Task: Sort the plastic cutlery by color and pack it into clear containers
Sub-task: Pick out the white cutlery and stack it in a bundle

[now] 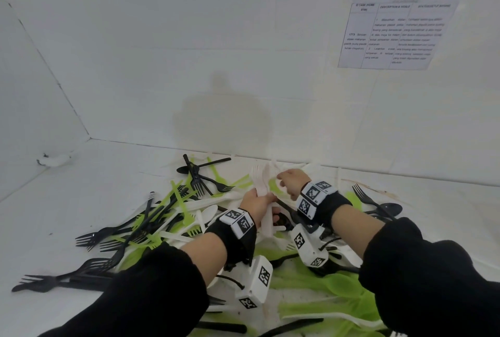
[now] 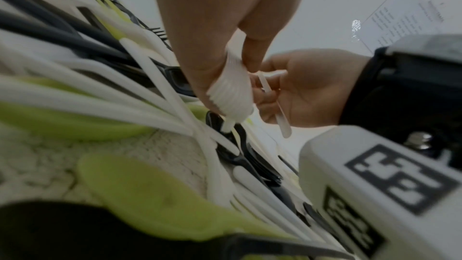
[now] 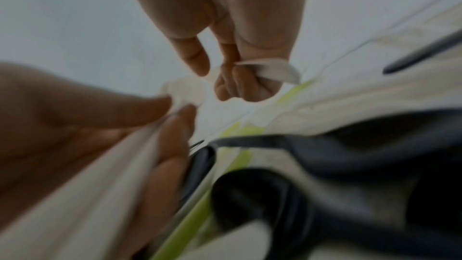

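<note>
While the left hand (image 1: 258, 205) grips a stack of white forks (image 1: 262, 177) over the pile (image 1: 151, 224), the right hand (image 1: 290, 181) beside it pinches one white piece (image 2: 275, 104).

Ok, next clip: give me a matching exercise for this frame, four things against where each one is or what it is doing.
Things:
1. left hand
2. right hand
3. printed sheet
4. black spoon

States or places:
A. taped on the white wall, upper right
B. grips a bundle of white forks
C. lies on the table right of both wrists
D. pinches a single white piece

Pairs: 1-B, 2-D, 3-A, 4-C
</note>
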